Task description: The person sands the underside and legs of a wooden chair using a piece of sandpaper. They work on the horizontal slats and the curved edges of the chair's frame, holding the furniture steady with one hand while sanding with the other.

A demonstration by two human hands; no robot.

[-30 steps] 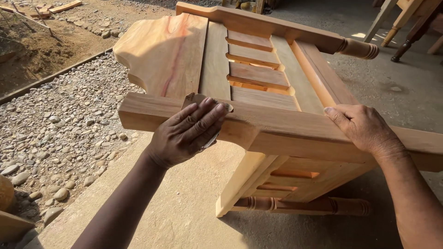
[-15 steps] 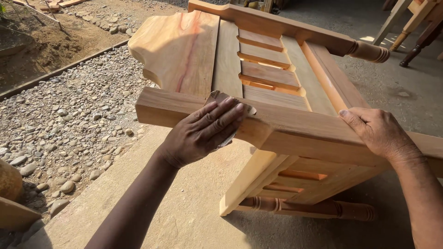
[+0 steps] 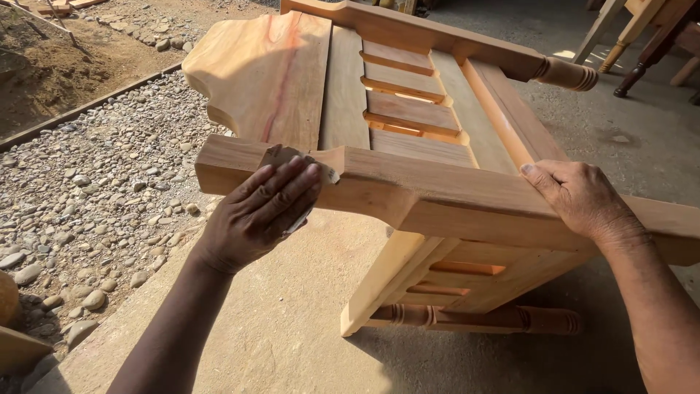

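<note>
Sandpaper (image 3: 302, 162), a small worn sheet, lies pressed flat on the near rail (image 3: 437, 193) of a bare wooden chair (image 3: 379, 109) tipped on its side. Left hand (image 3: 262, 211) covers it, fingers spread and flat on top, palm down; only the sheet's upper edge and one corner peek out past the fingertips. Paper looks thin, floppy, light, likely to crease or slip unless pinned by a full palm, so the flat-hand hold suits it; a folded pad would be easier to pinch at the edges. Grit side can't be seen, probably facing the wood.

Right hand (image 3: 580, 201) clamps the same rail further along, fingers curled over the top edge, thumb side toward the camera, holding nothing else. Rail is thick, stiff, square-edged; the chair looks heavy and rigid, best steadied by its rails or legs.

Beyond the rail: a broad shaped board (image 3: 270, 73) with a reddish streak, then slats (image 3: 405, 95) and a turned leg end (image 3: 569, 73). Another turned rung (image 3: 474, 319) sits low near the concrete floor (image 3: 277, 328). Gravel (image 3: 95, 190) runs along the left, bare dirt past it. More furniture legs (image 3: 642, 51) stand top right.
</note>
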